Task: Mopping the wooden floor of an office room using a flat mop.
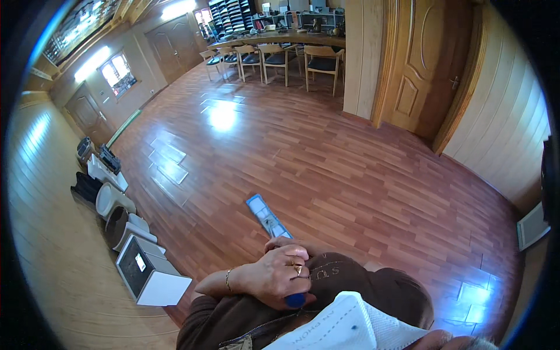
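A flat floor mop (269, 218) with a blue-and-white head lies on the wood-look floor ahead of me. Its handle runs back toward my body, mostly hidden behind my hands. My left hand (281, 275), with rings and a bracelet, is closed around the upper handle, whose blue end (296, 300) sticks out below the fist. Just beyond it, my right hand (284, 241) is partly covered by the left and appears wrapped around the handle lower down. Both arms have brown sleeves.
Along the left wall stand a white box-shaped unit (169, 287), a toilet-like white fixture (114, 199) and other items. Chairs (321, 63) line a long counter (280, 38) at the back. A wooden door (426, 64) is at right, with a pale panel (532, 226) near the right edge.
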### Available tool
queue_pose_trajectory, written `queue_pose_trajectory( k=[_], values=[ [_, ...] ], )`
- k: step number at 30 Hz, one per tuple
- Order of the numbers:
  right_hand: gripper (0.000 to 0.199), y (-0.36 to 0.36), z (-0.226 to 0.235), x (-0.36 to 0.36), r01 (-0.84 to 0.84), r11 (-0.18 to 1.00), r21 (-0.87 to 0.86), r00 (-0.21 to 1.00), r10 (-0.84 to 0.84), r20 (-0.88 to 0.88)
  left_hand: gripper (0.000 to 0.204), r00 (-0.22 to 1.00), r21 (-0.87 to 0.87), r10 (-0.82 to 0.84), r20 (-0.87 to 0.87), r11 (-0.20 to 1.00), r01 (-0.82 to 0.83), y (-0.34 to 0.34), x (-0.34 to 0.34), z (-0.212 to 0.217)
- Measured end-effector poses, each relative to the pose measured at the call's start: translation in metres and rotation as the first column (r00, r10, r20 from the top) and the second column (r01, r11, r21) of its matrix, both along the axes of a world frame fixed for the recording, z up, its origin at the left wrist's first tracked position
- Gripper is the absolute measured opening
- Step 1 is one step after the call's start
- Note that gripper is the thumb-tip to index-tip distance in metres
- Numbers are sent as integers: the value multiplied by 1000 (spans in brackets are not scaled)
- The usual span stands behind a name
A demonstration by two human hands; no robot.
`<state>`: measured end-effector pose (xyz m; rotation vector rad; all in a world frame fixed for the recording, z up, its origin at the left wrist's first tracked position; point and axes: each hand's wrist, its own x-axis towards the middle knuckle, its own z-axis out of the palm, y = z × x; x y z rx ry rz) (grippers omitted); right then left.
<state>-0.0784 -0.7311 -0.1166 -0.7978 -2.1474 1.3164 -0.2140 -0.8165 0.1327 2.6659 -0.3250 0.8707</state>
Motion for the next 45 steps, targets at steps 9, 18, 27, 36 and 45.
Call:
queue_pose_trajectory(
  k=[9,18,27,36,45],
  values=[
    [34,36,-83,-3,6,988,154,987,-31,158,25,991,-105,-67,117,991,79,47,-3,-66],
    [24,41,-165,71,492,846,205,869,-491,-58,23,972,-151,-224,70,961,232,86,16,-120],
    [15,33,-336,242,781,519,-347,529,-846,-74,22,905,-330,-416,-94,870,366,132,88,-173],
    [14,23,-310,280,898,252,362,286,-957,-43,22,825,-513,-563,-50,723,463,214,144,-300],
    [18,86,-390,320,909,115,401,97,-993,64,21,822,-548,-567,-58,706,449,291,206,-409]
  ],
)
